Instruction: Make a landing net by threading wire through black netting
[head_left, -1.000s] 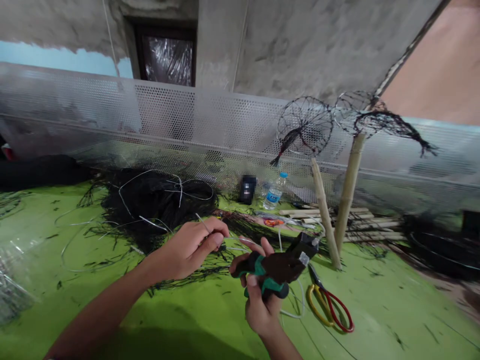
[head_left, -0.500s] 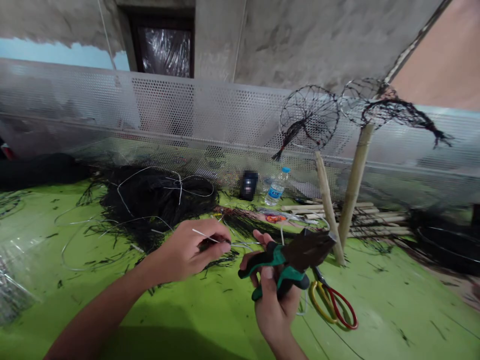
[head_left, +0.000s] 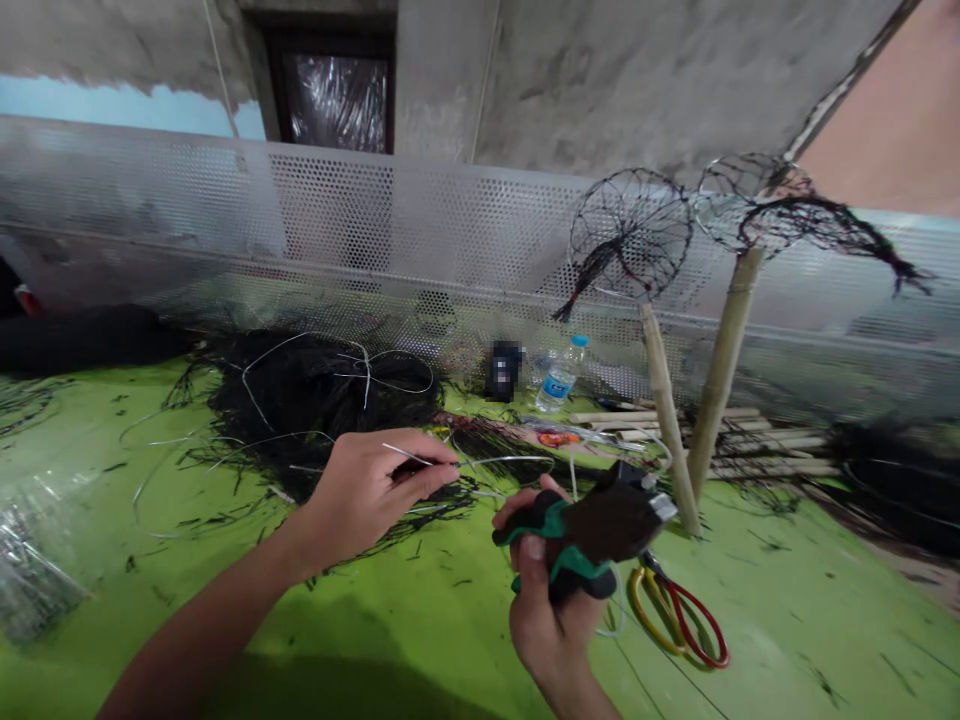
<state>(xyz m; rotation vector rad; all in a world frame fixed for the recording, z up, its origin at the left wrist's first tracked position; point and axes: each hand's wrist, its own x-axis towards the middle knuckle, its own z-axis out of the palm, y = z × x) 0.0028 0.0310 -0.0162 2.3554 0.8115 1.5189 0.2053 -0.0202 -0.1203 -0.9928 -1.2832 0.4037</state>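
Observation:
Between the thumb and fingers of my left hand (head_left: 382,485) a thin silvery wire (head_left: 495,460) is pinched, one short end sticking out to the left and the rest running right. My right hand (head_left: 551,590) is wrapped round green-and-black-handled pliers (head_left: 592,530), whose dark head points right and is blurred. Their jaws are off the wire. A loop of wire hangs near my right hand. Scissors (head_left: 679,615) with one yellow and one red handle lie on the green surface just right of that hand.
Behind my left hand lies a heap of black strands (head_left: 300,390) with wire loops on it. A water bottle (head_left: 559,375) stands at the back. On the right are two upright bamboo posts (head_left: 724,370), round netted hoops (head_left: 630,235) and a pile of bamboo sticks (head_left: 772,440).
The pliers have turned slightly in my right hand, their handles nearer each other. My left hand has shifted a little, still pinching the wire. The whole view has moved slightly.

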